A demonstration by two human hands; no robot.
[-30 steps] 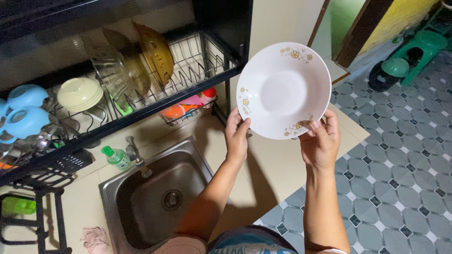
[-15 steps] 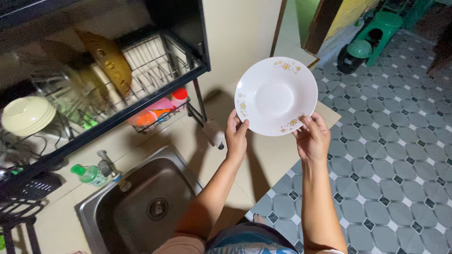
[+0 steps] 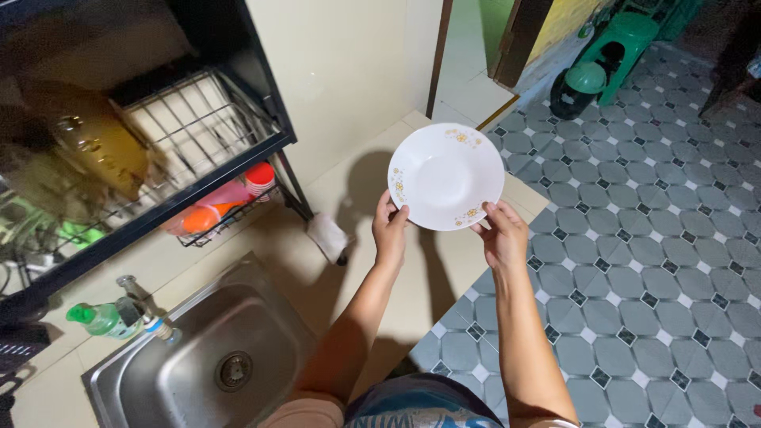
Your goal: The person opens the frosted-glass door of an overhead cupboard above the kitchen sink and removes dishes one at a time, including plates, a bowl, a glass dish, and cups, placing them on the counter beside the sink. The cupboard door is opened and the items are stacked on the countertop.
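I see both hands raised in front of me, gripping a white plate [image 3: 445,176] with small yellow flower prints round its rim. My left hand [image 3: 390,231] clasps the lower left edge, thumb over the face and fingers behind; my right hand [image 3: 502,235] pinches the lower right edge the same way. The plate is held up in the air, tilted so its hollow face looks toward me, above the far end of the beige worktop [image 3: 372,261] and the edge where the patterned tiled floor [image 3: 658,261] begins.

To the left, well apart from the plate, a steel sink [image 3: 198,361] is set into the worktop, with a tap [image 3: 143,309] at its back rim and a green bottle [image 3: 99,319] just beside that. Above the sink stands a black dish rack [image 3: 198,127] — an amber glass dish [image 3: 99,147] leans in its wire tray, though it is blurred. A small wire basket [image 3: 226,218] hangs under the rack and holds orange and pink things I cannot make out. A white brush or sponge [image 3: 326,236] lies on the worktop near the rack's foot, close to my left hand but not touching it.

Far off on the floor — a green plastic stool [image 3: 630,36] by the doorway.
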